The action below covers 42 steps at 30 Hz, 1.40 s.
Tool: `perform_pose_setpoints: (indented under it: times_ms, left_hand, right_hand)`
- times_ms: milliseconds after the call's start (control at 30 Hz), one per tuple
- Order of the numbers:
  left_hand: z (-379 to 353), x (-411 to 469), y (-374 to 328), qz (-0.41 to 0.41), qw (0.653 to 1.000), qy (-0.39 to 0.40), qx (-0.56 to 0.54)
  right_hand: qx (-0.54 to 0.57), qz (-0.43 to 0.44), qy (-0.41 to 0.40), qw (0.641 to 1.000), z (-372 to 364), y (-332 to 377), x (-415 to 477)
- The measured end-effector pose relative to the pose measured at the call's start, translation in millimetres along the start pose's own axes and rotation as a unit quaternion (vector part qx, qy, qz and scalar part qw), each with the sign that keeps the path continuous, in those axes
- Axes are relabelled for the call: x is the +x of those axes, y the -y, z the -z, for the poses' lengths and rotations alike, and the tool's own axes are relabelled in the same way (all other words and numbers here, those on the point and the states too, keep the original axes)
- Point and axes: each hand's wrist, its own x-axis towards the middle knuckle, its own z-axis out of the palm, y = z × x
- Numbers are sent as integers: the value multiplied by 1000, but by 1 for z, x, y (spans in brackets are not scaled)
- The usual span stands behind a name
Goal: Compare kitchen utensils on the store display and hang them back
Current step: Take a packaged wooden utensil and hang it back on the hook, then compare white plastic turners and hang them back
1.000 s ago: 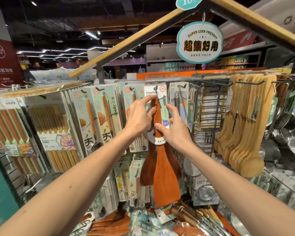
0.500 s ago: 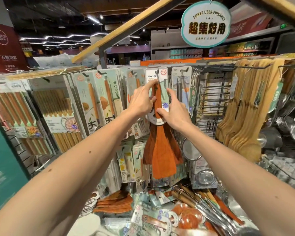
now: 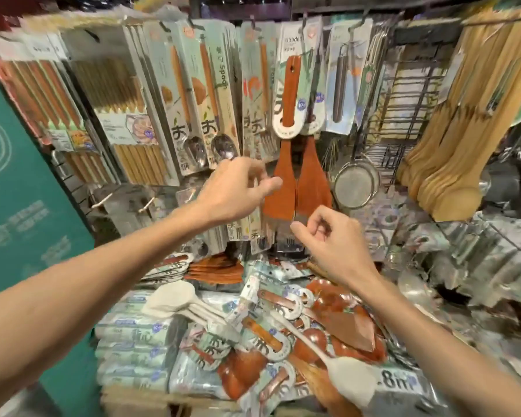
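Okay, left hand [image 3: 238, 192] first: the fingers are loosely curled with nothing in them, and the thumb reaches toward the left edge of the blade. The frame is blurred, so I can't tell whether it touches. Right hand [image 3: 328, 236] sits lower, just under the blade's bottom edge, with the fingers curled in loosely, the forefinger pointing left, and nothing in its grip.

Between and above them I see the wooden spatula [image 3: 285, 188], hanging on the display from a hook [image 3: 305, 28] at the top. Its long axis runs straight up and down, handle at the top and flat blade pointing down. It's reddish-brown wood with a slim handle that has a hole near the end, and it widens to a squared-off blade. A pale card label [image 3: 286, 129] loops round the handle. A second spatula [image 3: 315, 179] of the same colour hangs just behind it to the right.

Further out, spoon packs [image 3: 193, 121] hang to the left and a mesh strainer [image 3: 355, 186] to the right. Packaged utensils [image 3: 211, 347] are heaped on the shelf below.
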Motion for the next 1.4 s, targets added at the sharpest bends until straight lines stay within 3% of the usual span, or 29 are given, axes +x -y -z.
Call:
perform_pose_setpoints:
  times_ms: [167, 300, 467, 600, 700, 933, 1100, 1233, 1400]
  left_hand:
    - [-53, -98, 69, 112, 991, 59, -38]
    - [-96, -153, 139, 273, 953, 63, -119]
    - [-150, -192, 206, 483, 828, 18, -285]
    - [-194, -202, 252, 578, 724, -17, -375]
    - [-217, -199, 274, 607, 687, -43, -397]
    - [-229, -178, 307, 610, 659, -72, -433]
    - [-241, -168, 322, 597, 574, -81, -554]
    - [-247, -172, 329, 565, 572, -66, -591]
    - [-246, -171, 328, 545, 558, -67, -622]
  right_hand:
    - [13, -98, 128, 987, -68, -43, -79]
    - [10, -137, 219, 966, -123, -68, -107]
    - [-82, -154, 303, 937, -178, -91, -103]
    - [-108, -128, 332, 928, -215, -102, -98]
    - [-159, -81, 338, 924, -250, -104, -85]
    - [-215, -75, 364, 903, -318, -105, -51]
    - [-195, -84, 366, 906, -338, -118, -52]
    - [-165, -102, 341, 920, -345, -128, -50]
    - [-109, -125, 370, 914, -341, -135, -51]
